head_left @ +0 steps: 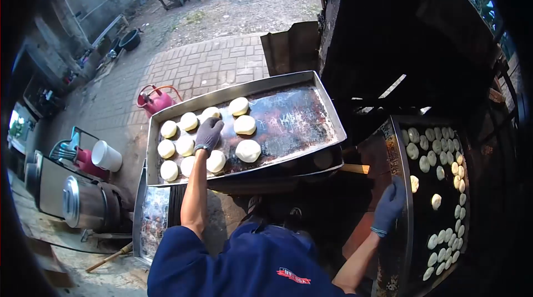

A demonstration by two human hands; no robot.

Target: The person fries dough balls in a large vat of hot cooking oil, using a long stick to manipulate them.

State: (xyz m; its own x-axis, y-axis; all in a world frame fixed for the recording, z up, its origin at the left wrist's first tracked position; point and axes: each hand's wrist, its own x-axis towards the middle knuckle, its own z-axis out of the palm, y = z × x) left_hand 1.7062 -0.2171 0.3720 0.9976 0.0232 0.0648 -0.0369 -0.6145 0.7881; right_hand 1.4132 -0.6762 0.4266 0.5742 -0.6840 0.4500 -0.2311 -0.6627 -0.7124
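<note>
In front of the person, a shallow metal tray (294, 113) with a dark, scuffed, shiny floor carries round, pale, smooth dough pieces (248, 151), grouped toward its left end. Its long axis runs left to right, the right end angled farther away. The gloved left hand (210, 133) is among the pieces, fingers downward (whether its grip is apart or clamped, I cannot tell). The gloved right hand (390, 202) is by the near side of a darker pan (425, 191) of pale rounds (436, 202); its grip is likewise unclear.
</note>
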